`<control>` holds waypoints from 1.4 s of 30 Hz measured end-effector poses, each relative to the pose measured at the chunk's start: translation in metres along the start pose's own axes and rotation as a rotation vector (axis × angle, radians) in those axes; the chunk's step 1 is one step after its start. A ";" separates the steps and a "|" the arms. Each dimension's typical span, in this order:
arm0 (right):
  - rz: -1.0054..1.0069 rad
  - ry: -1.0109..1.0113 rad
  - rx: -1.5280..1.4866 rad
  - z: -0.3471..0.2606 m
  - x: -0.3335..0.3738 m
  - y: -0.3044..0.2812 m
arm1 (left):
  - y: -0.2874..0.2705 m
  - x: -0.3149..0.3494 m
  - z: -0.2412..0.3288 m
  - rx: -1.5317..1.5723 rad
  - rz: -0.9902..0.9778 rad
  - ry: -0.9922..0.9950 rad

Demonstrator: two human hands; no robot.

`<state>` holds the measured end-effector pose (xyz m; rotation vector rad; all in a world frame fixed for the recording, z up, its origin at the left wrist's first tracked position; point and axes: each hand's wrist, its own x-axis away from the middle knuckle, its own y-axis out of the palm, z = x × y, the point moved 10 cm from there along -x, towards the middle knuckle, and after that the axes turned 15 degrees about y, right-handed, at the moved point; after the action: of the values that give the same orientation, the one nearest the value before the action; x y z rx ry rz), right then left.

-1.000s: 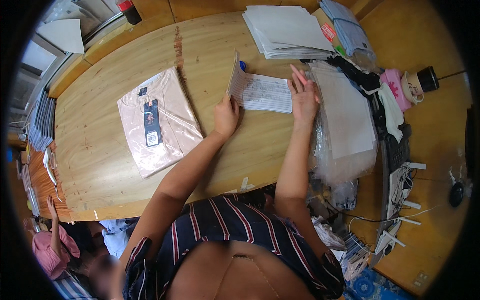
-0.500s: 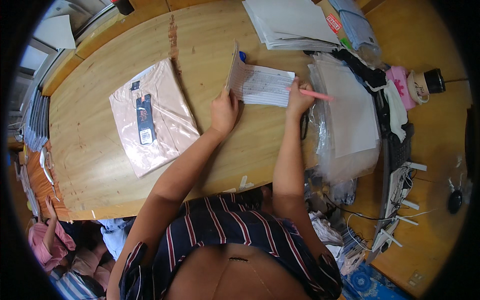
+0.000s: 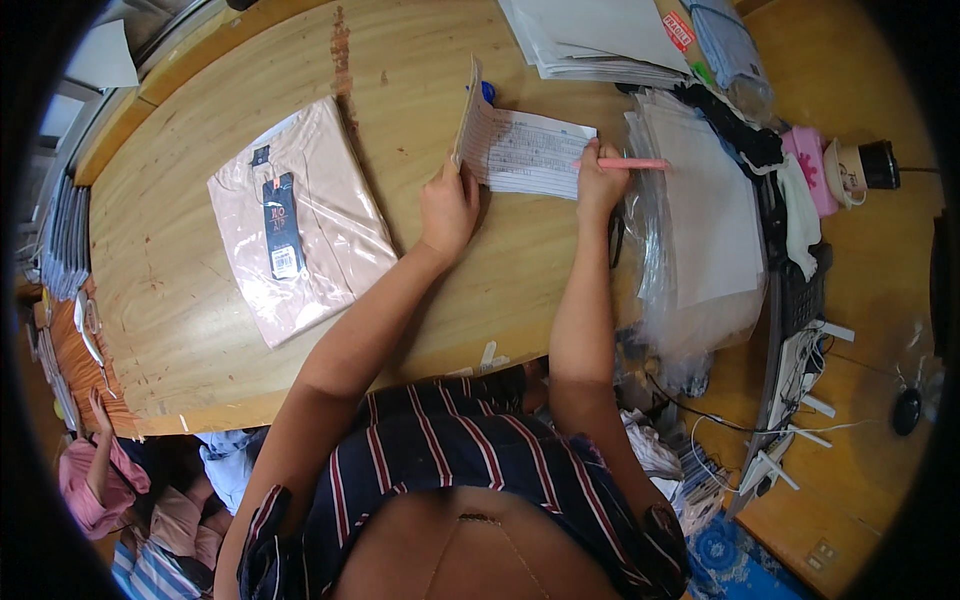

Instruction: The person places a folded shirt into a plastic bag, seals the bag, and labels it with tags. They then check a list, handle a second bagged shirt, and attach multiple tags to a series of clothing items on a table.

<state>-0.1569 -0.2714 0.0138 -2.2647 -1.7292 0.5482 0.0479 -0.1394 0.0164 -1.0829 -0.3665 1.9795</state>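
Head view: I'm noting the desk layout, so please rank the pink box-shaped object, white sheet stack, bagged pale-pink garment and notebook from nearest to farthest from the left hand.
1. Notebook: in the left hand.
2. Bagged pale-pink garment: to its left.
3. White sheet stack: beyond it, rightward.
4. Pink box-shaped object: far right.
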 end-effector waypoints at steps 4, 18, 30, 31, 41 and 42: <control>0.068 -0.065 0.074 -0.007 0.003 -0.004 | -0.002 -0.002 0.002 0.004 -0.009 -0.013; 0.008 -0.047 0.062 0.001 0.001 0.001 | -0.003 -0.002 0.001 0.024 0.005 -0.037; -0.026 -0.016 0.050 -0.001 0.002 0.003 | -0.002 -0.002 0.003 0.015 -0.007 -0.008; -0.035 -0.024 0.053 -0.003 0.002 0.003 | -0.003 -0.002 0.003 0.017 0.002 0.001; 0.022 -0.054 0.016 0.001 0.000 0.000 | -0.005 -0.003 0.007 -0.004 -0.007 0.008; 0.030 -0.061 0.023 0.001 -0.001 0.001 | -0.004 -0.003 0.006 -0.003 -0.007 0.007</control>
<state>-0.1567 -0.2725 0.0124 -2.2844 -1.7105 0.6469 0.0464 -0.1385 0.0238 -1.0887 -0.3696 1.9695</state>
